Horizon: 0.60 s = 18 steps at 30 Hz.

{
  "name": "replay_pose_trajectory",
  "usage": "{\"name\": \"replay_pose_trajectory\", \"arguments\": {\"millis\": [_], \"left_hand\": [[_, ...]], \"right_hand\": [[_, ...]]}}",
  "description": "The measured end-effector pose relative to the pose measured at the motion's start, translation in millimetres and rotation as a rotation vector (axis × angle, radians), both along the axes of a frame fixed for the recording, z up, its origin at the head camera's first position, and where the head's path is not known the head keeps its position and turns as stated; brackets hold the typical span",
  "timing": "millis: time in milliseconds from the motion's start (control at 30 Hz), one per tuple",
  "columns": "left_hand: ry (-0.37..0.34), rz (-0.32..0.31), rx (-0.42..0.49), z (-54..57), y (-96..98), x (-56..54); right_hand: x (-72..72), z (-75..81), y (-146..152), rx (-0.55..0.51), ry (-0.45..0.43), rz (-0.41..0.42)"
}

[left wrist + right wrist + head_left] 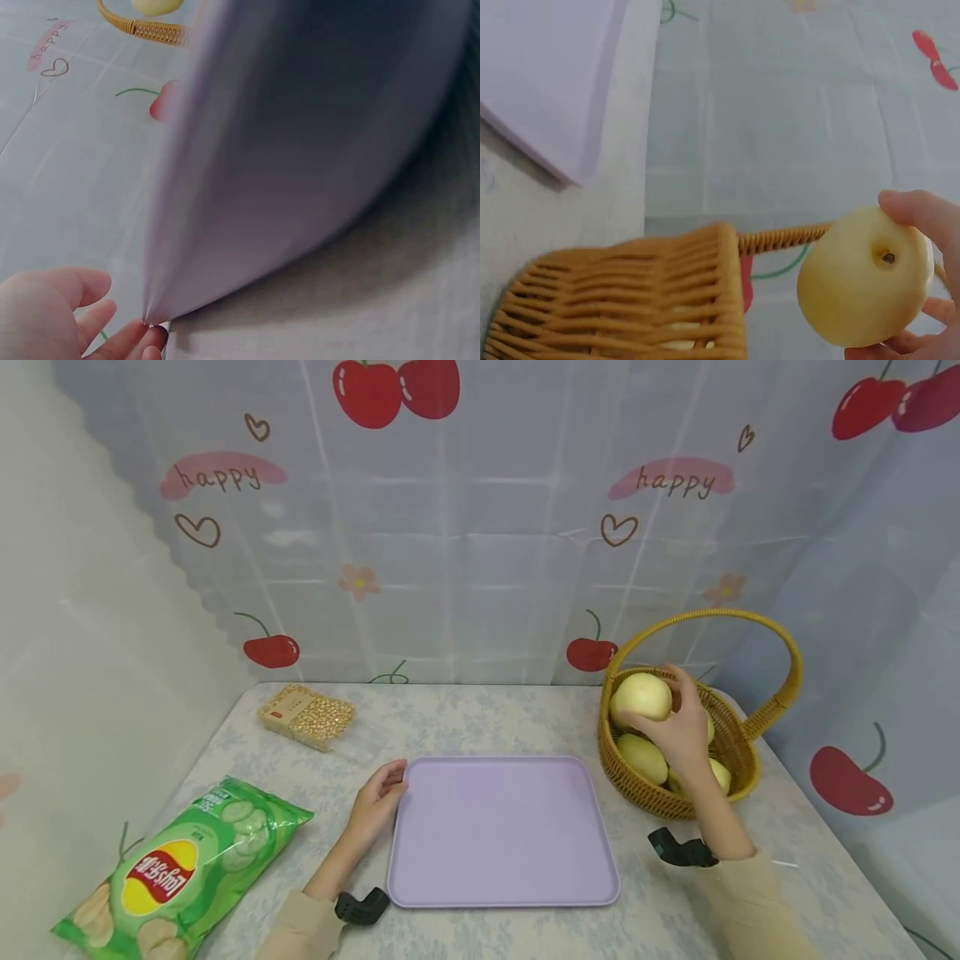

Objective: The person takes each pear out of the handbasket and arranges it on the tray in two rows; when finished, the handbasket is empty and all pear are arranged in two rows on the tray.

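Note:
My right hand (681, 735) grips a round, pale yellow pear (642, 697) between thumb and fingers, over the left part of a wicker basket (626, 785). In the right wrist view the pear (862, 281) shows a dark hollow at its end, above the basket's rim. Several more pears (642, 758) lie in the basket, partly hidden by my hand and forearm. At the upper left corner of a light purple tray (502, 831), the fingertips of my left hand (378, 797) touch the edge. The left wrist view shows that hand's thumb apart from the tray (247, 247).
The basket's tall handle (787, 693) arches up over its right side. A green bag of chips (183, 868) lies at the front left, with a clear packet of yellow kernels (307, 717) behind it. A cherry-printed curtain (480, 543) hangs behind the table.

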<state>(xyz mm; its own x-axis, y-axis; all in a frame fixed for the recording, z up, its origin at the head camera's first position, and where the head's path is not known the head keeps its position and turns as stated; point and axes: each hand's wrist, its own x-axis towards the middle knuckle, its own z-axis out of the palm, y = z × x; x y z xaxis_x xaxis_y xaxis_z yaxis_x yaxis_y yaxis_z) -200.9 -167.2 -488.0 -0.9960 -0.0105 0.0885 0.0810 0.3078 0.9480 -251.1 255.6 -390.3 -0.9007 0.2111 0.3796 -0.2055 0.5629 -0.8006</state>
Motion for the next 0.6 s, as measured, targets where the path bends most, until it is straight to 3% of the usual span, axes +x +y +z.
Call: {"name": "replay_pose_trajectory", "arguments": {"millis": [200, 267, 400, 500, 600], "left_hand": [[0.007, 0.018, -0.003, -26.4, -6.4, -12.4], [0.01, 0.019, -0.009, -26.2, -6.8, -12.6], [-0.009, 0.005, -0.01, -8.3, -3.5, -4.5], [0.002, 0.0, -0.012, -11.1, -3.7, -6.1], [0.033, 0.006, -0.004, -25.6, -5.6, -12.5]], "right_hand": [[19.2, 0.4, -22, -0.002, 0.035, 0.039], [24.0, -1.3, -33, -0.003, 0.024, 0.085], [31.5, -7.0, -59, 0.011, 0.014, 0.177], [33.7, -14.6, -81, 0.014, 0.004, 0.239], [34.2, -24.3, -103, -0.012, -0.009, 0.289]]}}
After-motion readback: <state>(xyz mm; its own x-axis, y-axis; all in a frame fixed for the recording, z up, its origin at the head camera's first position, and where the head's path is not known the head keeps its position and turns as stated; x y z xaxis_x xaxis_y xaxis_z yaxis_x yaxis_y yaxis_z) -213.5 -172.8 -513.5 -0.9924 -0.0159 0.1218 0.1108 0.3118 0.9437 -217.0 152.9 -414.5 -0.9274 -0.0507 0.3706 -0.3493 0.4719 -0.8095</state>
